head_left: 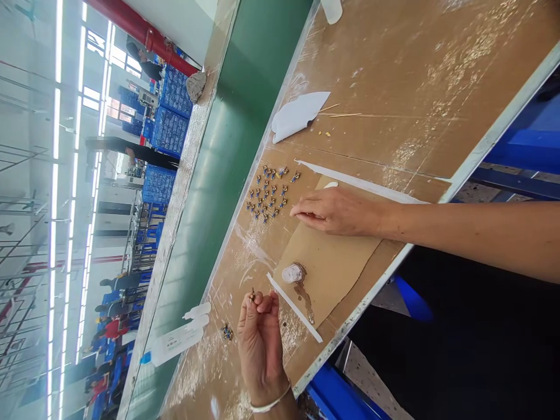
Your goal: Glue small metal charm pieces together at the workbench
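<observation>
The counter [394, 76] is a worn brown board, smeared and shiny in patches. On it, against the near edge, lies a brown paper sheet [332, 268]. My right hand [335, 211] rests flat on that sheet's far end, fingers stretched out and holding nothing, its fingertips just short of the rows of small pieces [269, 195].

Near the far edge a clear squeeze bottle [175, 344] lies on its side. I cannot tell how full it is. A little round pot [293, 272] stands on the brown sheet holding something whitish, with a wet smear trailing from it toward the near edge.

The small pieces are blue and gold, laid out close together on the bare counter, and a few strays [226, 332] sit beside my left hand [259, 335]. That hand is curled up, pinching one tiny piece [252, 296] between thumb and fingertips above the counter. I judge it to be feather-light, stiff and easily dropped, so it is best held by its body with the fingertips only.
</observation>
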Motion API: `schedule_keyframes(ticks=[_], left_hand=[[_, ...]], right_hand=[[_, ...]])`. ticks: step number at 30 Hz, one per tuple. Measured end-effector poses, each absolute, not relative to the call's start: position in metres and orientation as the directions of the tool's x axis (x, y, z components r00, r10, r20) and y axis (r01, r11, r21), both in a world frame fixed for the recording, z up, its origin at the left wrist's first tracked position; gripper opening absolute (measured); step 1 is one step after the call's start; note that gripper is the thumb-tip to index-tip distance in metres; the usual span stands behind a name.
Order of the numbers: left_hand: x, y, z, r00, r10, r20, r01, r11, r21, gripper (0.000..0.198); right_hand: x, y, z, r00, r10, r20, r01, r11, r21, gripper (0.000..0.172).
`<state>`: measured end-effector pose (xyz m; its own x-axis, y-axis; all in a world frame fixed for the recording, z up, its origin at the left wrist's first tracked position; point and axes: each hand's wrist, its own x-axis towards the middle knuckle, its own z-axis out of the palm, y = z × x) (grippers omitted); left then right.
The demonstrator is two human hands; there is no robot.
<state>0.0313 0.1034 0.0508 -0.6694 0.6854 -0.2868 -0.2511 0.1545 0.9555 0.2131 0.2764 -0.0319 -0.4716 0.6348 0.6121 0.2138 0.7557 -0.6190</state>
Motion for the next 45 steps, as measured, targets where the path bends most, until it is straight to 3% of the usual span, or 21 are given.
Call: schedule_keyframes(ticks=[3,7,11,17,29,38,42,45], left_hand=[[0.035,0.105,0.052,-0.744,0.661,-0.099,0.114,0.271,0.956,0.022],[0.041,0.111,0.054,-0.648,0.744,0.159,0.663,0.450,0.598,0.023],[0.042,0.118,0.053,-0.440,0.882,0.171,0.856,0.354,0.376,0.022],[0.042,0.123,0.049,-0.305,0.936,0.178,0.922,0.243,0.300,0.017],[0.039,0.125,0.047,-0.271,0.945,0.186,0.948,0.228,0.221,0.016],[0.042,0.129,0.047,-0.173,0.963,0.206,0.983,0.157,0.095,0.018],[0.044,0.126,0.053,-0.208,0.952,0.223,0.977,0.190,0.097,0.021],[0.046,0.114,0.060,-0.346,0.901,0.262,0.937,0.315,0.153,0.022]], right_hand=[[0.213,0.277,-0.031,-0.492,0.643,0.587,0.202,0.741,-0.641,0.023],[0.213,0.278,-0.031,-0.523,0.656,0.544,0.215,0.719,-0.661,0.023],[0.213,0.279,-0.031,-0.530,0.649,0.545,0.233,0.730,-0.643,0.024],[0.214,0.279,-0.029,-0.528,0.644,0.553,0.208,0.730,-0.651,0.022],[0.213,0.279,-0.028,-0.520,0.656,0.548,0.222,0.723,-0.655,0.024],[0.214,0.280,-0.028,-0.534,0.674,0.511,0.207,0.690,-0.693,0.027],[0.215,0.279,-0.027,-0.535,0.667,0.519,0.206,0.699,-0.685,0.026],[0.216,0.278,-0.028,-0.531,0.654,0.539,0.196,0.713,-0.673,0.026]])
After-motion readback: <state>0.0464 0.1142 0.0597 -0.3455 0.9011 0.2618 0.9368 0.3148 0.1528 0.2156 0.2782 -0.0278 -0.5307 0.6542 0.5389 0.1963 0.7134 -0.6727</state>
